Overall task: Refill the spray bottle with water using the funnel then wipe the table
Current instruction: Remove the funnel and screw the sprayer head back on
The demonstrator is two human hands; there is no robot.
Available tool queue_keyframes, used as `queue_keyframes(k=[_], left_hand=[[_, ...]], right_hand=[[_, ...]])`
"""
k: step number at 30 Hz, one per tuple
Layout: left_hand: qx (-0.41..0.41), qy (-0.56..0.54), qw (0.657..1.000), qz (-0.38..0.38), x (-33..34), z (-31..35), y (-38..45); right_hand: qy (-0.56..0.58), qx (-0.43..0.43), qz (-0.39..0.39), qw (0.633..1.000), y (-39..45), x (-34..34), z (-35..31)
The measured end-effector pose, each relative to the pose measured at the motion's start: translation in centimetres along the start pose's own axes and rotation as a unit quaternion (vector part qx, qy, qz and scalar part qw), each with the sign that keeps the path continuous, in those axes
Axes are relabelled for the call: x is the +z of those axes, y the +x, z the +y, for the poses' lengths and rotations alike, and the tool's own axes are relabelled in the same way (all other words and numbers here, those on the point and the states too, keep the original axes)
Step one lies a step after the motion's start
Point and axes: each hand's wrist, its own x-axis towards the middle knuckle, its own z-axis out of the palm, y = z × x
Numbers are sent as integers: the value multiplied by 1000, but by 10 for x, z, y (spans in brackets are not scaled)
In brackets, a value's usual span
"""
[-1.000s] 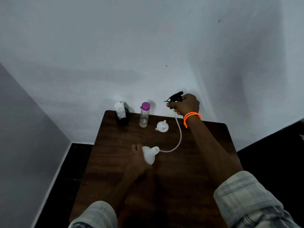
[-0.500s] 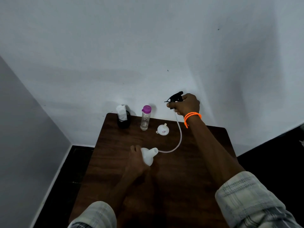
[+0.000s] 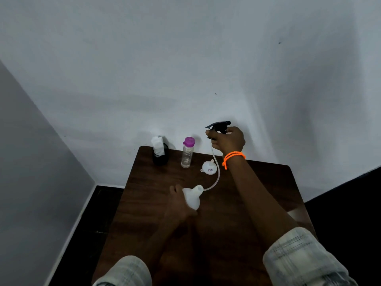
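A: What is the right hand (image 3: 228, 141) doing?
B: Its fingers are curled round the black trigger sprayer head (image 3: 219, 126), lifted clear of the table (image 3: 257, 182). An orange beaded bracelet (image 3: 233, 157) sits on that wrist.
A: And the tube?
B: The thin dip tube (image 3: 216, 172) hangs from the sprayer head and curves down, its lower end still in the neck of the white spray bottle (image 3: 192, 196).
A: Who holds the bottle?
B: The left hand (image 3: 178, 203) grips its body, fingers wrapped round it. The bottle is tilted, neck pointing toward the right hand, near the middle of the table.
A: Where is the funnel?
B: The small white funnel (image 3: 207, 166) rests on the table beyond the spray bottle, just beside the hanging tube.
A: Anything else?
B: Left of the funnel a clear water bottle with a purple cap (image 3: 187, 152) stands upright. Farther left, at the table's far corner, a black holder (image 3: 160, 156) keeps white tissue (image 3: 157, 144).
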Motion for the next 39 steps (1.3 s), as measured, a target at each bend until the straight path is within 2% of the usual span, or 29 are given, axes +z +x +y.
queue_keyframes(k=[4,9,11,13,16,18,21,23,33,39], left_hand=[[-35,-6,999,2,3,1,3],[-95,-19,993,63,22,11,15],[-100,-14,992,72,25,15,22],[-86,16,996,33,36,11,41],[-99,24,993,67,76,-17,94],[-104,-4,992,73,70,-15,93],[-87,-38,994,56,0,33,37],[-69,-45,996,22,-19,41,26],[-12,-41,999,12,-31,57,8],[17,22,1000,-13,-32,62,7]], right_hand=[[106,1,22,994,-13,5,-7],[212,34,-22,976,-31,13,-8],[217,45,-31,975,-38,18,-1],[215,49,-34,975,-42,20,8],[226,55,-52,971,-47,15,23],[231,56,-67,969,-49,7,32],[216,51,-92,971,-49,-7,47],[189,36,-112,975,-48,-14,58],[20,-70,-178,981,-44,-25,100],[-63,-124,-185,973,-43,-24,105]])
